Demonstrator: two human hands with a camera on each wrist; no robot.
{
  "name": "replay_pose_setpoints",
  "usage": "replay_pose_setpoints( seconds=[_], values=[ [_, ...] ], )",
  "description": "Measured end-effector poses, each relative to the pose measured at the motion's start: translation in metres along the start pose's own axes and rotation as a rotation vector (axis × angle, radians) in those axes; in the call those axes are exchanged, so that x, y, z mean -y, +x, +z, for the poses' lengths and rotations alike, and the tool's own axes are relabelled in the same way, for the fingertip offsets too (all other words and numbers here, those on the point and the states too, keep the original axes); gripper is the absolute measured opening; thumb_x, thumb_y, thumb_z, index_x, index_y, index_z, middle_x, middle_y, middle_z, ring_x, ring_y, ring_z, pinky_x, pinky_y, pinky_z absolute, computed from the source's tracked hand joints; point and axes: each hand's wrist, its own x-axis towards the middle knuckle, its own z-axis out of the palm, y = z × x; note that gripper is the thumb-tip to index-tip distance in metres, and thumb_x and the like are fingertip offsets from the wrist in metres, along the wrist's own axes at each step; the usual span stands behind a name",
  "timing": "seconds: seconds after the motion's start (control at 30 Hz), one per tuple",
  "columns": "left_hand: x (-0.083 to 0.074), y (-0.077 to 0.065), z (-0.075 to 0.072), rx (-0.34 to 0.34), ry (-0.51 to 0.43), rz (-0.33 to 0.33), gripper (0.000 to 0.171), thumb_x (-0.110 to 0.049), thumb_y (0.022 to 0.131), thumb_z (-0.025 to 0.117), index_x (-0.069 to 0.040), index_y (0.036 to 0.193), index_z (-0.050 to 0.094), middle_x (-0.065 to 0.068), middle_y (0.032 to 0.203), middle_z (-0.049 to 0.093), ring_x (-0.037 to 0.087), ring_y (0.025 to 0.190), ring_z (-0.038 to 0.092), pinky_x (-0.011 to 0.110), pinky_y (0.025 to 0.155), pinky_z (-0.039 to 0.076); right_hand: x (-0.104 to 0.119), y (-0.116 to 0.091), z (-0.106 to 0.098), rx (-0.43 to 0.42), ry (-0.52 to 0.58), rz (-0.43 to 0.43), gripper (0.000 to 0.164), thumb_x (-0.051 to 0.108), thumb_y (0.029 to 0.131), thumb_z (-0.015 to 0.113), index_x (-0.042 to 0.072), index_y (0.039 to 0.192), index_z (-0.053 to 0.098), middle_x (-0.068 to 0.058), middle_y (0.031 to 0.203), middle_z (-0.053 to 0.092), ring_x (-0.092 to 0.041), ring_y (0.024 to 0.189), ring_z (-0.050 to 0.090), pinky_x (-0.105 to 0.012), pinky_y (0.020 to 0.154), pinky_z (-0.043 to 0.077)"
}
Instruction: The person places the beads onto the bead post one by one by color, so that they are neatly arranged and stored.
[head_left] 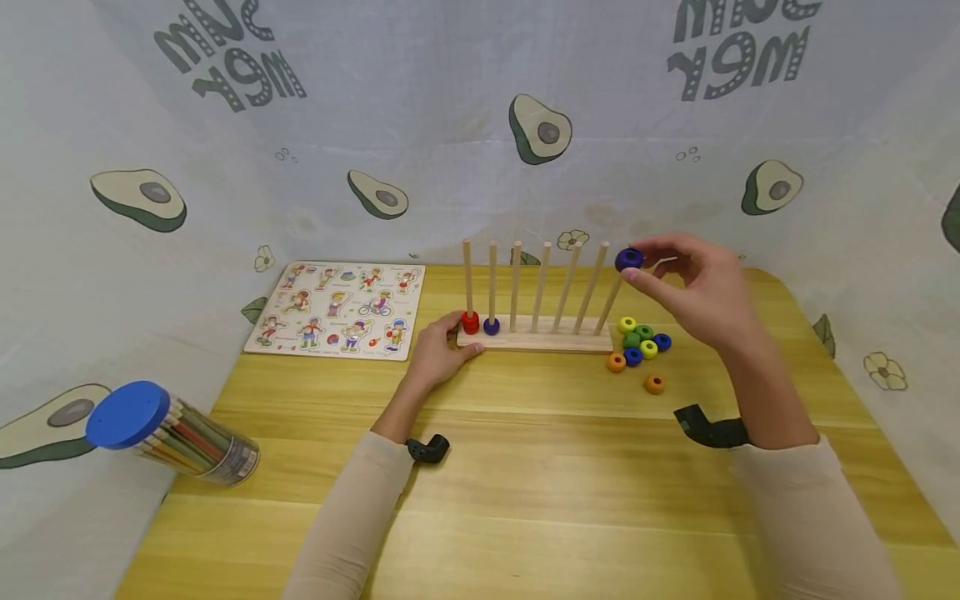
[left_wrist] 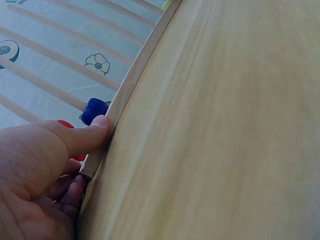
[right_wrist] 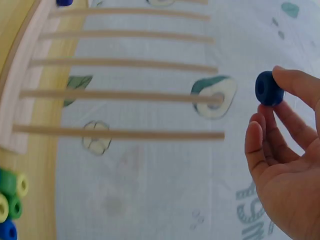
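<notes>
A wooden peg stand point(head_left: 555, 341) with several upright pegs stands toward the back of the table. Its left end is gripped by my left hand point(head_left: 437, 354), the thumb against the base's front edge. Red beads point(head_left: 470, 323) sit low on the leftmost peg, and one blue bead point(head_left: 491, 327) is on the peg beside it. My right hand point(head_left: 705, 292) pinches another blue bead point(right_wrist: 274, 90) between thumb and fingertips. In the right wrist view this bead is apart from the peg tips; in the head view it appears by the rightmost peg's top.
Loose green, yellow and blue beads point(head_left: 648, 349) cluster right of the stand, with an orange bead point(head_left: 655, 384) nearer me. A picture puzzle board point(head_left: 348, 340) lies at the back left. At the left stands a blue-lidded tub of pencils point(head_left: 217, 454). A patterned cloth point(head_left: 465, 192) hangs behind the table.
</notes>
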Motion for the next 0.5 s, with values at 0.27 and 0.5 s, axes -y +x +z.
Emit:
replay_pose_setpoints(
  seconds=[0.27, 0.5],
  values=[
    [0.001, 0.001, 0.0, 0.002, -0.004, 0.002, 0.071, -0.034, 0.089, 0.083, -0.01, 0.149, 0.055, 0.011, 0.144, 0.064, 0.029, 0.137, 0.057, 0.042, 0.113, 0.048, 0.029, 0.03, 0.035, 0.089, 0.0, -0.019, 0.033, 0.018, 0.096, 0.075, 0.009, 0.127, 0.07, -0.005, 0.114, 0.067, -0.014, 0.097, 0.058, -0.013, 0.084, 0.047],
    [0.0, 0.0, -0.001, 0.001, -0.003, 0.013, 0.069, -0.034, 0.089, 0.083, -0.011, 0.149, 0.056, 0.01, 0.143, 0.064, 0.029, 0.137, 0.057, 0.043, 0.113, 0.048, 0.04, 0.051, 0.065, 0.164, -0.013, -0.025, 0.032, 0.022, 0.095, 0.075, 0.01, 0.124, 0.071, -0.007, 0.116, 0.07, -0.021, 0.102, 0.061, -0.03, 0.089, 0.05]
  ],
)
